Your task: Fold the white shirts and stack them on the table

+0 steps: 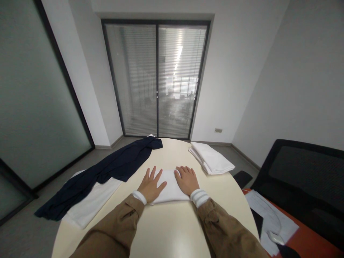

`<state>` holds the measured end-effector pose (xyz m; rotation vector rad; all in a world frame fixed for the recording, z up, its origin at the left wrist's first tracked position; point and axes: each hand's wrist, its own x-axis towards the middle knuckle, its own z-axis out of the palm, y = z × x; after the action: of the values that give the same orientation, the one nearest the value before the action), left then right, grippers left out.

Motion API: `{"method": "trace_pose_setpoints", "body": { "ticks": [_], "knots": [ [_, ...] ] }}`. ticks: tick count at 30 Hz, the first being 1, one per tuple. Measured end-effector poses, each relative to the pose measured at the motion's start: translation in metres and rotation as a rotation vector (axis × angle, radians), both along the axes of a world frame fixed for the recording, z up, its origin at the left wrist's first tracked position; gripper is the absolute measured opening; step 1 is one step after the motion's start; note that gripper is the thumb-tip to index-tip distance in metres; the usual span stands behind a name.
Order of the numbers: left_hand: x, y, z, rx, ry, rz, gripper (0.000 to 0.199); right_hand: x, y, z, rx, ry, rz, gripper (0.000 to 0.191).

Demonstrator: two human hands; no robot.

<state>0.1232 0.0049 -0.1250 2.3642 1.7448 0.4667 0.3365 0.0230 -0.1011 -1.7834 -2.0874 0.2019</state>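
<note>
left grip (152,184): released, palm flat, fingers spread on cloth | right grip (186,180): same | folded white cloth (168,188): on table (166,229), between grips | handling: soft, light, limp; take by edges

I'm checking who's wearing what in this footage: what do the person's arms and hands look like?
The left sleeve and right sleeve are khaki-brown woven cloth, each with a stitched flap near the wrist. A white cuff with grey stripes shows at the right wrist, and a plain-looking white one at the left. The left hand and right hand are bare, without gloves.
</note>
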Motion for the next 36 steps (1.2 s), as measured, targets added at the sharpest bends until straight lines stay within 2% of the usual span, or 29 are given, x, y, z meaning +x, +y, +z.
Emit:
{"method": "trace_pose_setpoints", "body": {
  "ticks": [3,8,11,13,17,20,26,36],
  "knots": [
    [-0.001,-0.001,0.002,-0.064,0.014,0.055,0.073,0.002,0.003,-0.003,-0.034,-0.009,-0.094,0.055],
    [0.0,-0.003,0.007,-0.105,0.013,0.106,0.072,0.005,0.005,-0.006,-0.035,-0.028,-0.088,0.054],
    [0.0,-0.005,0.009,-0.05,0.048,0.102,0.071,0.005,0.006,-0.005,-0.042,-0.034,-0.088,0.054],
    [0.0,-0.006,0.012,-0.005,0.083,0.025,0.067,0.004,0.005,-0.005,-0.042,-0.037,-0.087,0.054],
    [0.0,-0.012,0.023,0.041,0.122,-0.236,0.062,0.003,0.004,-0.005,-0.027,-0.047,-0.09,0.061],
    [0.001,-0.014,0.029,0.032,0.132,-0.31,0.067,0.003,0.003,-0.006,-0.021,-0.061,-0.054,0.066],
    [0.001,-0.014,0.026,-0.028,0.137,-0.229,0.074,0.005,0.004,-0.006,-0.042,-0.06,-0.032,0.061],
    [-0.003,-0.007,0.01,0.002,0.028,-0.064,0.062,0.008,0.008,-0.009,0.01,-0.038,-0.043,0.054]
  ]
}}
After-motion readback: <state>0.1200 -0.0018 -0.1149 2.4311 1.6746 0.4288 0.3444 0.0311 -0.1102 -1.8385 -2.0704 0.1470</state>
